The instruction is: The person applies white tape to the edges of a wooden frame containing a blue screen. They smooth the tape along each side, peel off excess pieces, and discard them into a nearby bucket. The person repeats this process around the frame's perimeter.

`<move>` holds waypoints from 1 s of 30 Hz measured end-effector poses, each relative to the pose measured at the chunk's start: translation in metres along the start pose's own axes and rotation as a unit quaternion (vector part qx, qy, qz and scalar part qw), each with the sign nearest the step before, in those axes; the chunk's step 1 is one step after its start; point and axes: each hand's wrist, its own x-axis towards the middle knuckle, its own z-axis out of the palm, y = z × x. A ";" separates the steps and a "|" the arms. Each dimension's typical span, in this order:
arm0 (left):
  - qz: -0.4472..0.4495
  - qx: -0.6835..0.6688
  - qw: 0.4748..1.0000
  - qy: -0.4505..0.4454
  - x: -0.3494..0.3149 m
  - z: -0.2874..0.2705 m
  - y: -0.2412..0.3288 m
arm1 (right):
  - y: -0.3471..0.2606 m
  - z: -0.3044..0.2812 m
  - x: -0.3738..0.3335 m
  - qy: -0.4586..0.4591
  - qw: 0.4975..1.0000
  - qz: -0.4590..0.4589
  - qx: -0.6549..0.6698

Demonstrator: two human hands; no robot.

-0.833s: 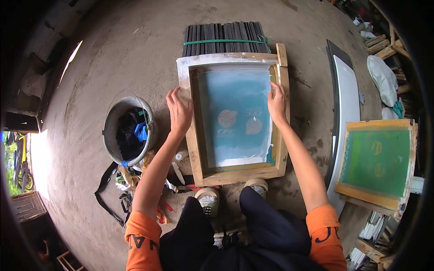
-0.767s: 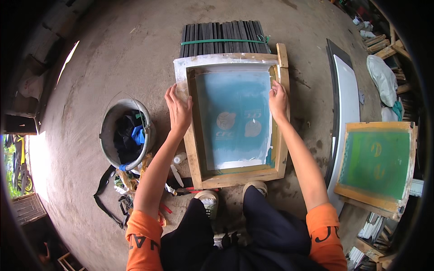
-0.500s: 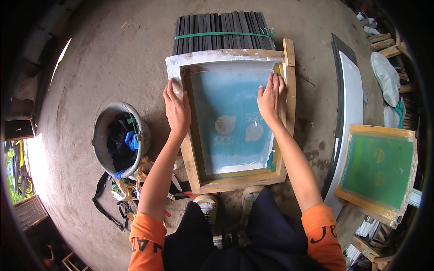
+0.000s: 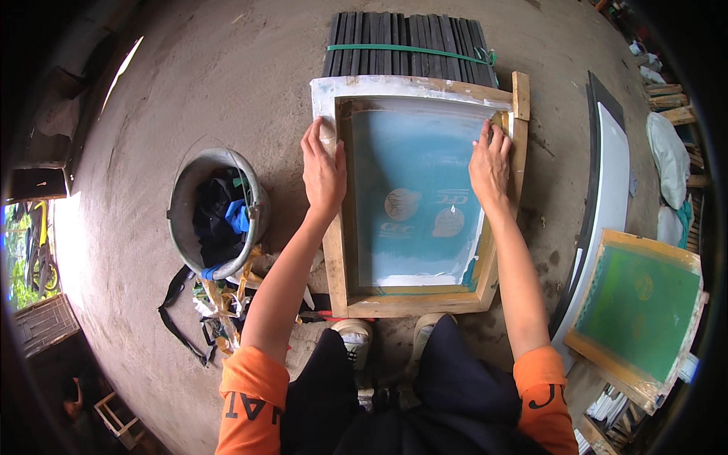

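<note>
Before you is the concrete floor (image 4: 152, 144). The blue screen (image 4: 417, 189), wooden-framed, is in front of your shoes. From its middle, a green screen (image 4: 635, 303) is at four o'clock, a strapped stack of black strips (image 4: 409, 62) at twelve and a grey bucket (image 4: 180, 220) at nine. Your left hand (image 4: 326, 178) is on the frame at ten o'clock, thumb apart from the fingers across the rail; your right hand (image 4: 490, 168) is at two, fingers slightly bent by the inner edge. You cannot tell whether either hand is clamped.
</note>
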 end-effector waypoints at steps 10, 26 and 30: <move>-0.033 -0.051 0.998 0.005 -0.002 0.000 -0.005 | -0.029 0.013 -0.009 0.022 0.999 0.049 -0.004; -0.023 -0.009 1.000 0.011 -0.003 -0.002 -0.006 | 0.008 -0.020 -0.011 0.138 0.988 0.057 0.040; 0.112 0.094 0.985 0.093 -0.006 0.004 0.005 | 0.047 -0.006 0.003 0.199 0.971 0.086 0.103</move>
